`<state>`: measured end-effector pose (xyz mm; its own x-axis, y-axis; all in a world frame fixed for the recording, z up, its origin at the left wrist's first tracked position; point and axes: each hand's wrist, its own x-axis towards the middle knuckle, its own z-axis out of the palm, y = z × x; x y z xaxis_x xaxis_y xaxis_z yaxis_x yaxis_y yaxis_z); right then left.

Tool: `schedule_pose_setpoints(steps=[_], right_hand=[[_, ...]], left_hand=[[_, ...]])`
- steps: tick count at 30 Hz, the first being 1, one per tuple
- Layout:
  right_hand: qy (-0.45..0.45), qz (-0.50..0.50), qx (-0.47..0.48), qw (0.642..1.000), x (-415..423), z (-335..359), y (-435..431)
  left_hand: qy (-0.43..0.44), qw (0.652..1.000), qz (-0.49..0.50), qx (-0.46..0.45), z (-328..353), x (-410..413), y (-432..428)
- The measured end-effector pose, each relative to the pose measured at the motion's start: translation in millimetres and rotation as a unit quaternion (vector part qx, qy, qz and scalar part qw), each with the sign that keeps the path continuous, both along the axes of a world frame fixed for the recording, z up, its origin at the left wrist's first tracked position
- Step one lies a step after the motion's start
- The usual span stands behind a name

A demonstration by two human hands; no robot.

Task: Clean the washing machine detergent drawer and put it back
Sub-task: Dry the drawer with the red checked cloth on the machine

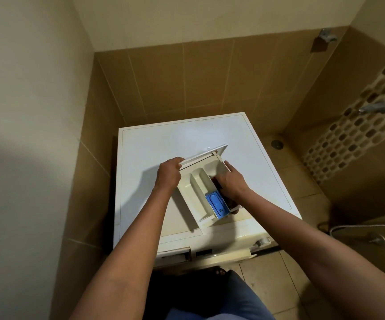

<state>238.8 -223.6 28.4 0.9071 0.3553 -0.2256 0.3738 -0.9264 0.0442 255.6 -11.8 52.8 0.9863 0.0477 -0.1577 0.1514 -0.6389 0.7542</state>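
The cream detergent drawer (192,189) lies on top of the white washing machine (154,144), its front panel turned away from me. A blue insert (216,204) sits in its near compartment. My left hand (169,173) grips the left end of the drawer's front panel. My right hand (231,181) is inside the right compartment, its fingers curled round something dark (219,182) that looks like a cloth; most of it is hidden by the hand.
The empty drawer slot (175,256) shows on the machine's front, top left. Tiled walls close in behind and to the left. Taps (373,107) and a hose (357,226) stand on the right, with a floor drain (276,143) behind the machine.
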Motion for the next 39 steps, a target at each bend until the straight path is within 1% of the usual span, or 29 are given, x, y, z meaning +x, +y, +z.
schedule_pose_setpoints(steps=[5,8,10,12,13,14,15,17,18,19,20,21,23,25,28,32,37,39], right_hand=[[-0.060,-0.031,0.067,0.995,15.3,-2.2,13.8],[-0.101,-0.088,0.141,0.981,18.7,1.2,9.9],[-0.134,-0.139,0.238,0.952,14.6,10.1,8.6],[-0.182,-0.155,0.332,0.913,5.7,24.3,11.9],[-0.202,-0.142,0.372,0.895,0.2,32.1,16.5],[-0.210,-0.117,0.399,0.885,-5.5,38.9,23.1],[-0.200,-0.085,0.411,0.885,-11.0,44.0,31.6],[-0.132,-0.034,0.399,0.907,-17.4,44.9,51.0],[-0.085,-0.024,0.367,0.926,-20.2,40.1,60.7],[-0.049,-0.017,0.309,0.950,-23.1,32.0,68.9],[-0.034,-0.005,0.242,0.970,-26.5,21.5,74.5],[-0.037,0.007,0.189,0.981,-29.0,11.8,76.7],[-0.060,0.016,0.166,0.984,-31.4,0.8,75.3],[-0.050,0.013,0.166,0.985,-29.2,-3.8,69.6],[-0.034,0.035,0.152,0.987,-27.3,-7.4,65.0],[-0.090,0.076,0.172,0.978,-21.8,-4.2,66.2],[-0.049,0.108,0.058,0.991,-11.2,4.2,68.3],[-0.044,0.101,0.053,0.993,-14.6,1.0,69.9]], left_hand=[[0.002,1.000,0.002,0.011,0.5,1.5,-0.2],[0.004,1.000,0.004,0.022,1.2,2.8,-0.5],[0.004,0.999,-0.002,0.040,1.4,3.5,-0.7],[0.006,0.999,-0.009,0.046,2.1,4.4,-0.6],[0.005,0.999,-0.011,0.046,2.8,4.7,-0.3],[0.003,0.999,-0.013,0.047,3.4,5.0,0.1],[0.001,0.999,-0.018,0.050,3.8,5.5,0.6],[0.001,0.998,-0.032,0.054,4.9,5.9,1.7],[0.005,0.998,-0.033,0.046,5.0,6.1,2.6],[0.013,0.999,-0.030,0.031,5.0,6.2,3.3],[0.019,0.999,-0.026,0.018,4.8,6.3,4.1],[0.023,0.999,-0.025,0.010,4.2,6.4,4.6],[0.022,0.999,-0.028,0.012,4.2,6.3,5.0],[0.015,0.999,-0.026,0.016,4.3,5.7,4.5],[0.009,1.000,-0.023,0.016,2.9,5.2,3.2],[0.008,0.999,-0.027,0.029,2.5,4.6,3.4],[0.007,0.999,-0.026,0.040,2.5,4.2,3.2],[0.006,0.999,-0.029,0.046,1.3,4.4,3.3]])
